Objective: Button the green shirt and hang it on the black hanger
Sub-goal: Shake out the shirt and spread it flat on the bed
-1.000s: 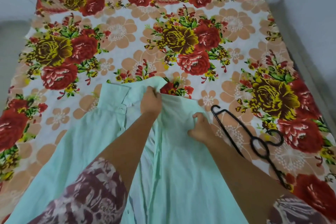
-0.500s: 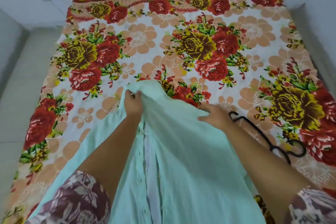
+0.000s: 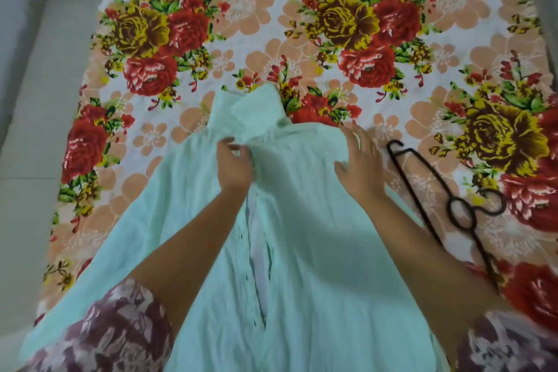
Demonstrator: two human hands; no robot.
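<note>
left hand (image 3: 234, 167): frame centre, fingers curled, pinching cloth | right hand (image 3: 360, 166): right of centre, fingers spread, palm down, flat | forearms bare, reached up from the lower edge | patterned sleeves at lower corners
</note>
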